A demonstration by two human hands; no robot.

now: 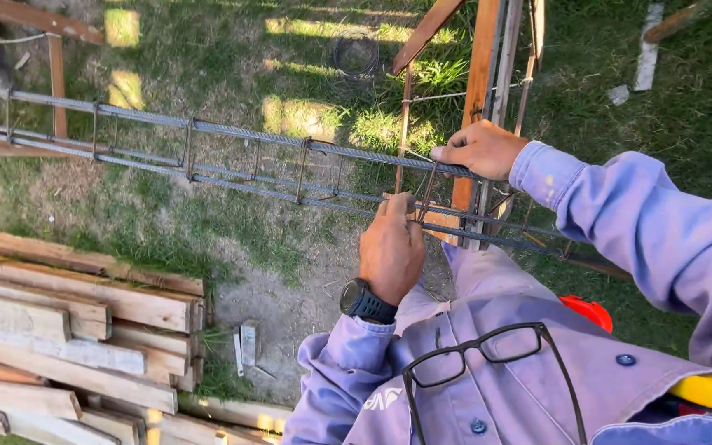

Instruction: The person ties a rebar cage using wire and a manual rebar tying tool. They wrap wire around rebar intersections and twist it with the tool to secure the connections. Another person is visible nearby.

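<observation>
Steel bars run under both your hands: your right hand (481,149) is closed over the top bar of the rebar cage (208,152), fingers curled round it where it meets the wooden post (478,91). Your left hand (391,247), with a black watch (365,302) at the wrist, is nearly shut, fingertips pinched on a thin rusty stirrup (428,194) that stands between the upper and lower bars, just below your right hand. Whether the stirrup is tied to the bars you cannot tell. From your hands the cage stretches left and away, level above the grass (232,49), with more stirrups spaced along it. Both your sleeves are pale blue, and black glasses (488,350) hang on your shirt front. A yellow tool (710,389) shows at your right pocket, with something red (588,311) beside it. Down to your left lies a stack of planks (67,330) on bare dirt. A coil of wire (356,53) lies on the grass beyond the cage.
</observation>
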